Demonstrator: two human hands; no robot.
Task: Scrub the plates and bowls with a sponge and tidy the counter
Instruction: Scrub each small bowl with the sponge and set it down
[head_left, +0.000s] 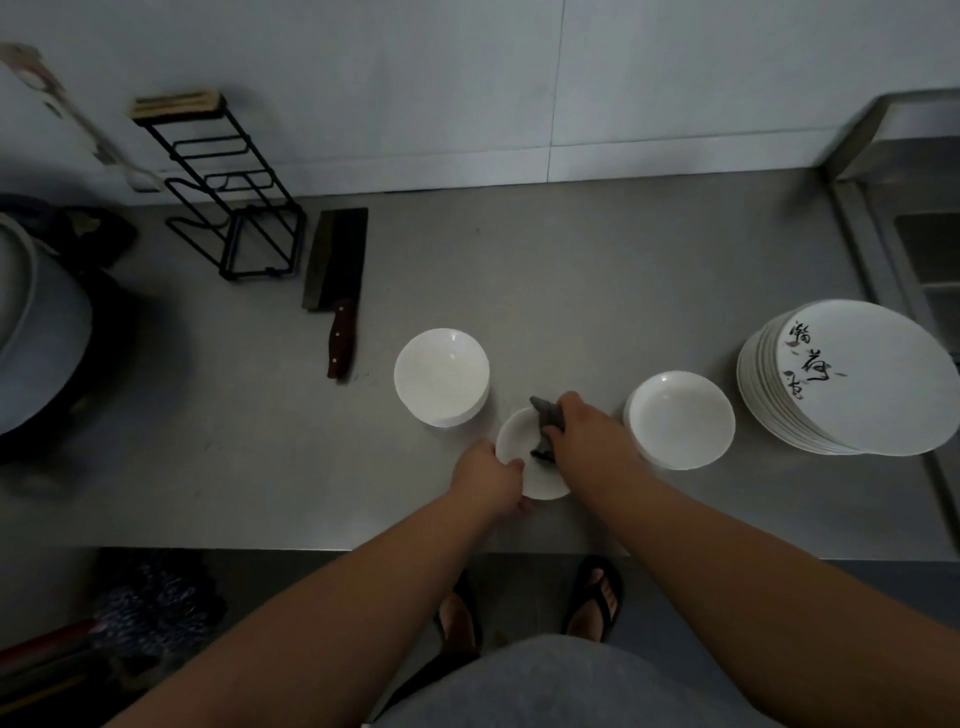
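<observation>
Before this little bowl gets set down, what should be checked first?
1. Left hand holds the bowl by its rim: ok.
2. Right hand grips the sponge inside the bowl: ok.
3. Bowl scrubbed clean: cannot tell.
4. Bare counter nearby for setting it down: ok.
5. Cleaver lies apart from both hands: ok.
</observation>
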